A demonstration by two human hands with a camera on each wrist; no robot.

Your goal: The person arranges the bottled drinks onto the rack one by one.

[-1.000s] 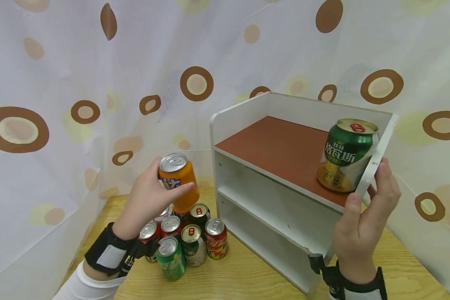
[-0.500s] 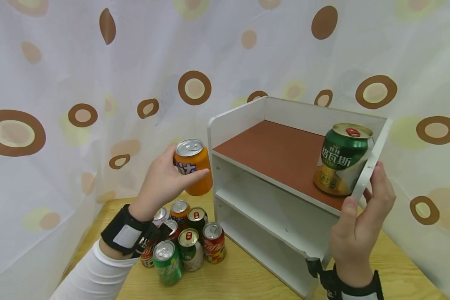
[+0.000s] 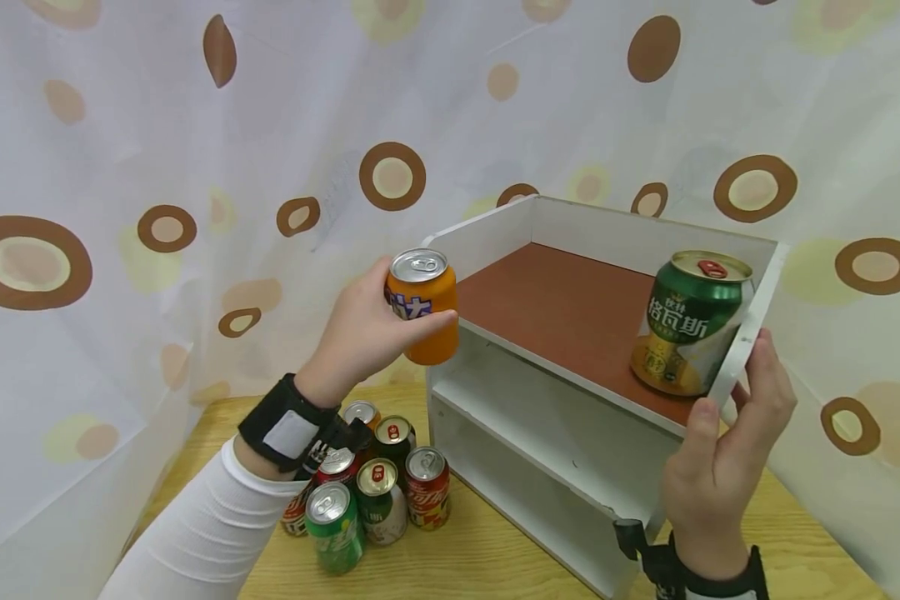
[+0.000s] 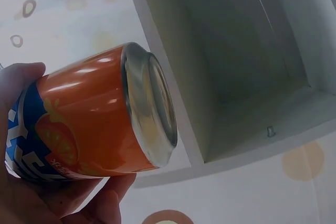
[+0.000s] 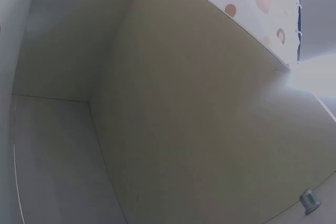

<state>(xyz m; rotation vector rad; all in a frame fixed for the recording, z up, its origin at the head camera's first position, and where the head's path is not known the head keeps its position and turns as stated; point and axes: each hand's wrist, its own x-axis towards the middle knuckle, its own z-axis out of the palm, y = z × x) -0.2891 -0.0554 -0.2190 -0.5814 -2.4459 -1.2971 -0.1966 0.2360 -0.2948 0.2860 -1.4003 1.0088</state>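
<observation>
My left hand (image 3: 363, 321) grips an orange soda can (image 3: 437, 329) upright in the air, at the left end of a white shelf unit (image 3: 487, 221). In the left wrist view the orange can (image 4: 94, 114) lies between thumb and fingers, its metal end towards the shelf. My right hand (image 3: 723, 467) holds the front edge of the shelf's right side panel (image 3: 750, 329), thumb in front and fingers behind. Beside that panel, on the brown top board (image 3: 562, 292), stands a green and gold can (image 3: 686, 329). The right wrist view shows the inside of a shelf compartment (image 5: 173, 103).
Several cans stand grouped on the wooden table (image 3: 465, 567) left of the shelf, among them a light green can (image 3: 337, 533), a dark green can (image 3: 382, 508) and a red can (image 3: 429, 496). Part of the group is behind my left wrist. A patterned curtain (image 3: 270, 125) surrounds the table.
My left hand has carried the orange can up and to the right, from above the grouped cans to the shelf's left end. My right hand has kept its hold on the panel.
</observation>
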